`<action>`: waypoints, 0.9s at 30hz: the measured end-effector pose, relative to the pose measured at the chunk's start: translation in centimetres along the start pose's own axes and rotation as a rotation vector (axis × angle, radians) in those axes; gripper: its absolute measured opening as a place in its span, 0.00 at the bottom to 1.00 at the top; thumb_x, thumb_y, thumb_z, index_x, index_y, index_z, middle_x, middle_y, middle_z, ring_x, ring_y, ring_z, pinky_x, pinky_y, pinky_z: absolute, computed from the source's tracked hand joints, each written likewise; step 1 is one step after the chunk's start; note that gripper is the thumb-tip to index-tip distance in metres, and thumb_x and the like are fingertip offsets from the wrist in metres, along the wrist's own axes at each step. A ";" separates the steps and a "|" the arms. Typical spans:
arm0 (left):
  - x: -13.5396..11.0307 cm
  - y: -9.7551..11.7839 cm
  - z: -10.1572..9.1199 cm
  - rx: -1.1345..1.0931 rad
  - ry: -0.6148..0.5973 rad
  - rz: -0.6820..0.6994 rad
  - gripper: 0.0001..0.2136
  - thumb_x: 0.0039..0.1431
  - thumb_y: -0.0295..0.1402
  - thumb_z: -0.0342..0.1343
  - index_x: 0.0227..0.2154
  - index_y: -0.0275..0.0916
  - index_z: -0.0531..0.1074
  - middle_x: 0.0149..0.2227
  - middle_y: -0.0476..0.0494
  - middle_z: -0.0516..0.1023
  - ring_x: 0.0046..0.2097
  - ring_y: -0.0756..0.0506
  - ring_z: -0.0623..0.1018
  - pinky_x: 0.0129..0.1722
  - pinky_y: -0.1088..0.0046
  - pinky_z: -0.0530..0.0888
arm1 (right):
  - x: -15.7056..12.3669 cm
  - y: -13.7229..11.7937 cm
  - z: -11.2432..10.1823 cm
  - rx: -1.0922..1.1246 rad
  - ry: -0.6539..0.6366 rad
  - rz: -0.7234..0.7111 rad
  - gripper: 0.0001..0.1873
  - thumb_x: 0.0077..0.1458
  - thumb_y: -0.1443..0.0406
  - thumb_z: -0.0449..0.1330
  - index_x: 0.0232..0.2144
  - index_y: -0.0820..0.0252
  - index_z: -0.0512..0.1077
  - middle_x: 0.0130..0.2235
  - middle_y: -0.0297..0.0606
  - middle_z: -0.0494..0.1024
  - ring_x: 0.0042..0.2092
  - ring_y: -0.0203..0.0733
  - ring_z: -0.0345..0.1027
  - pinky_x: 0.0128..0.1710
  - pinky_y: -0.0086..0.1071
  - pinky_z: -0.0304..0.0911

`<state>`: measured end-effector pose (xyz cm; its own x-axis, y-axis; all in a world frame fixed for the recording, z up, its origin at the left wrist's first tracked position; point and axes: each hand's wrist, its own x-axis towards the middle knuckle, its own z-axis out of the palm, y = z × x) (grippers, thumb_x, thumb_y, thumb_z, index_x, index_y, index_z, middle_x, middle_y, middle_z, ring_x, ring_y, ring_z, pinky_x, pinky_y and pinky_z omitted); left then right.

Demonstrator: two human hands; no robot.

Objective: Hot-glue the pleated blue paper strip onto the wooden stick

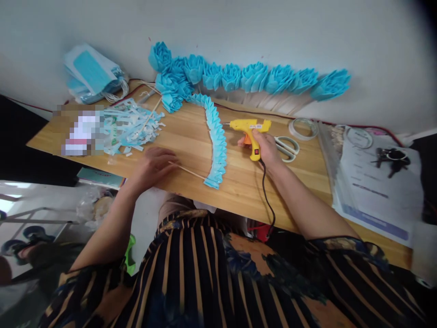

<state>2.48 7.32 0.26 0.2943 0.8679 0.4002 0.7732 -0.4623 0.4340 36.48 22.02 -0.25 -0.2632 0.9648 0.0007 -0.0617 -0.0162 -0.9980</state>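
My right hand is closed round the handle of a yellow hot glue gun, its nozzle aimed left at a pleated blue strip. That strip curves down the middle of the table. With my left hand I pinch a thin wooden stick, whose far end meets the strip's lower end. Whether the stick is stuck to the strip I cannot tell. Behind the strip, a row of blue flowers leans along the wall, with more bunched at its left end.
Face masks are piled at the back left, above a heap of cut scraps. White-handled scissors and a tape roll lie right of my right hand. Keys rest on papers. The gun's black cord hangs over the front edge.
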 end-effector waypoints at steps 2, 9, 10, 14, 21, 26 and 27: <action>1.2 -0.1 -1.1 0.043 -0.004 0.003 0.14 0.70 0.44 0.55 0.42 0.41 0.82 0.45 0.39 0.83 0.47 0.39 0.81 0.49 0.59 0.75 | 0.0 -0.1 -0.1 0.011 0.009 0.000 0.28 0.54 0.39 0.65 0.28 0.58 0.77 0.28 0.39 0.82 0.34 0.42 0.80 0.40 0.35 0.75; 9.6 -2.5 -3.3 0.225 0.041 -0.171 0.12 0.68 0.39 0.54 0.39 0.41 0.81 0.42 0.40 0.83 0.42 0.41 0.79 0.45 0.61 0.73 | 0.3 0.0 -0.3 0.087 0.005 0.009 0.29 0.52 0.38 0.66 0.28 0.58 0.79 0.30 0.39 0.84 0.33 0.42 0.80 0.40 0.34 0.77; 11.1 -3.1 -3.2 0.270 0.031 -0.201 0.11 0.67 0.37 0.54 0.40 0.41 0.81 0.41 0.40 0.83 0.42 0.41 0.79 0.45 0.61 0.72 | 0.2 0.0 -0.3 0.092 -0.001 0.000 0.29 0.51 0.38 0.67 0.28 0.59 0.80 0.29 0.39 0.84 0.32 0.41 0.80 0.40 0.34 0.77; 16.2 -4.7 -2.1 0.400 0.006 -0.309 0.13 0.66 0.34 0.50 0.40 0.40 0.80 0.43 0.38 0.82 0.45 0.38 0.77 0.45 0.61 0.69 | 0.1 -0.3 -0.3 0.078 -0.010 -0.019 0.29 0.49 0.39 0.68 0.27 0.59 0.81 0.29 0.40 0.84 0.31 0.41 0.79 0.40 0.33 0.77; 20.6 -5.8 0.2 0.523 -0.137 -0.473 0.16 0.65 0.33 0.46 0.46 0.37 0.78 0.47 0.33 0.80 0.52 0.34 0.75 0.49 0.61 0.68 | 0.5 0.2 -0.6 0.122 0.004 0.005 0.27 0.49 0.40 0.68 0.27 0.58 0.81 0.30 0.39 0.85 0.33 0.41 0.80 0.39 0.32 0.76; 21.4 -6.2 0.4 0.547 -0.221 -0.544 0.18 0.66 0.33 0.45 0.48 0.36 0.78 0.49 0.32 0.79 0.55 0.33 0.74 0.54 0.59 0.68 | 0.5 0.4 -0.7 0.111 0.010 0.019 0.28 0.49 0.39 0.68 0.27 0.58 0.81 0.30 0.40 0.85 0.34 0.42 0.80 0.40 0.34 0.77; 21.5 -6.2 0.5 0.545 -0.219 -0.542 0.17 0.66 0.33 0.45 0.48 0.36 0.78 0.48 0.31 0.79 0.55 0.33 0.75 0.53 0.59 0.68 | 0.5 0.4 -0.7 0.110 0.016 0.019 0.28 0.49 0.38 0.67 0.27 0.58 0.81 0.30 0.40 0.85 0.34 0.43 0.80 0.40 0.35 0.77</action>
<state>4.24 28.96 5.78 -0.1413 0.9885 0.0541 0.9893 0.1390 0.0444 37.02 22.69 -0.72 -0.2501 0.9680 -0.0199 -0.1624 -0.0622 -0.9848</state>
